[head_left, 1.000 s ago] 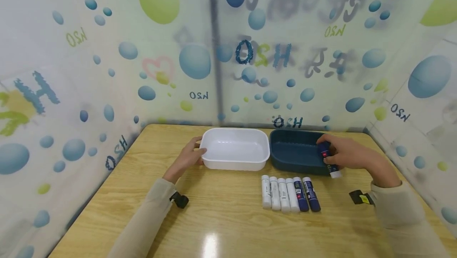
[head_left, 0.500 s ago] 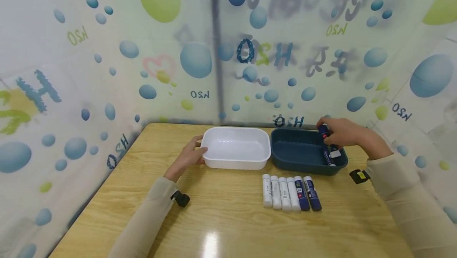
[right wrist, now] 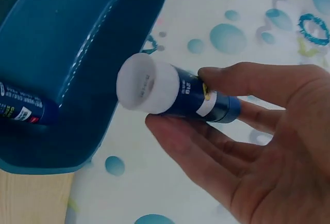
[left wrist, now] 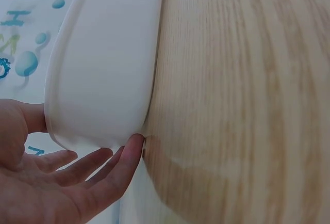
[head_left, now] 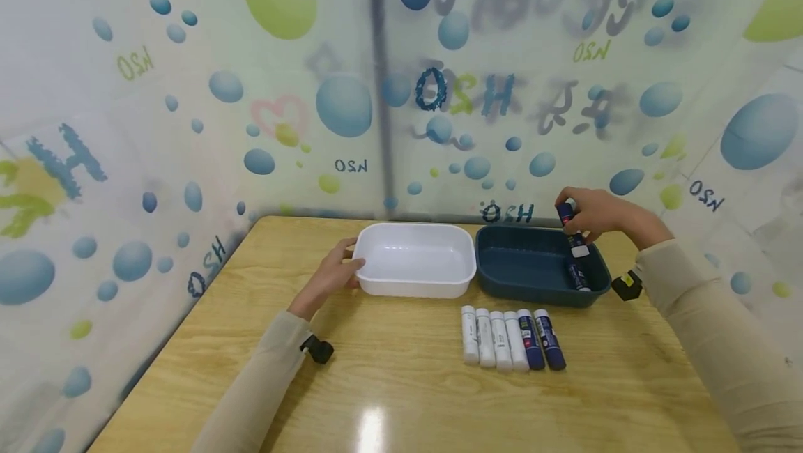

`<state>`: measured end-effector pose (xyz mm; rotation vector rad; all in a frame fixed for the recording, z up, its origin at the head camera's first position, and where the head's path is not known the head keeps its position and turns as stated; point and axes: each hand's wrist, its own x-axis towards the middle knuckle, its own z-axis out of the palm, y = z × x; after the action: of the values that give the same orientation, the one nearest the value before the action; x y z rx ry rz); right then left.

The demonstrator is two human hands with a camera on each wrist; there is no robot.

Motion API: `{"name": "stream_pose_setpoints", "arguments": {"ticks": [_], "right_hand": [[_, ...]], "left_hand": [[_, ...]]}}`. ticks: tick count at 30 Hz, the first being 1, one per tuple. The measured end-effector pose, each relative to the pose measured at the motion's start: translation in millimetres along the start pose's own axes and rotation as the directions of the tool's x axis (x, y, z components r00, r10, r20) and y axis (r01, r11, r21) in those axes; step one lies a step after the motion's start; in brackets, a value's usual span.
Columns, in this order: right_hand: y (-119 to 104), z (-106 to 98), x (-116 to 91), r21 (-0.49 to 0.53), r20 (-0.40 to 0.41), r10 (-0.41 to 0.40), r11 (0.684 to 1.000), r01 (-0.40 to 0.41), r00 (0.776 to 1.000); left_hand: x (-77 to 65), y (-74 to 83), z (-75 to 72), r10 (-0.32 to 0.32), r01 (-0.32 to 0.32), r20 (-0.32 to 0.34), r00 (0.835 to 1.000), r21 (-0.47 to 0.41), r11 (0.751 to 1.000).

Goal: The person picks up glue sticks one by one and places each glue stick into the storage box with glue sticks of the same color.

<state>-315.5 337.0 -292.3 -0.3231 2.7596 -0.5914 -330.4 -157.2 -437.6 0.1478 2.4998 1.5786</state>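
Observation:
My right hand (head_left: 602,212) holds a dark blue glue stick (head_left: 578,244) above the back right corner of a dark blue tray (head_left: 533,293). In the right wrist view, thumb and fingers pinch this glue stick (right wrist: 191,95), its white end facing the camera. A second dark blue glue stick (head_left: 578,277) lies inside that tray, at its right end. On the other side, my left hand (head_left: 329,273) grips the left end of a white tray (head_left: 414,288). In the left wrist view its thumb is at the rim and its fingertips (left wrist: 135,140) touch the lower side.
In front of the trays lies a row of several white tubes (head_left: 500,341) with two dark blue glue sticks (head_left: 530,341) at its right end. The trays stand side by side at the back of the wooden table (head_left: 301,397), close to the patterned wall (head_left: 426,188).
My right hand has moved from the dark tray's right front side to above its back right corner, still holding one glue stick. Another glue stick has come into view inside. My left hand stays put.

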Motion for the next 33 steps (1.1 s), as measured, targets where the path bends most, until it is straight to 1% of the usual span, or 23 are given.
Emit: {"name": "stream_pose_setpoints", "arguments": {"ticks": [10,17,23,26,29,33], "right_hand": [[12.7,-11.5,21.6,0.076,0.031,0.040,0.996,-0.043,0.999],[21.0,-13.4,34.7,0.113,0.067,0.056,0.992,-0.063,0.996],[29.0,-5.5,47.5,0.099,0.084,0.068,0.992,-0.076,0.994],[32.1,0.7,52.4,0.087,0.111,0.066,0.993,-0.076,0.992],[34.6,6.6,54.6,0.091,0.148,0.079,0.991,-0.093,0.986],[39.0,12.7,54.6,0.071,0.188,0.107,0.990,-0.122,0.976]], "left_hand": [[-0.6,-0.7,-0.8,-0.003,0.003,0.005,1.000,-0.007,1.000],[-0.2,-2.2,-1.2,-0.003,0.003,0.004,1.000,-0.007,1.000],[-0.7,-2.6,-2.0,0.008,-0.008,0.003,1.000,-0.016,1.000],[-1.2,-2.6,-2.3,0.007,-0.007,0.002,1.000,-0.019,1.000],[-1.2,-2.5,-2.2,0.003,-0.003,0.004,1.000,-0.022,1.000],[0.1,-3.0,-0.8,0.005,-0.005,0.011,1.000,-0.025,1.000]]}}
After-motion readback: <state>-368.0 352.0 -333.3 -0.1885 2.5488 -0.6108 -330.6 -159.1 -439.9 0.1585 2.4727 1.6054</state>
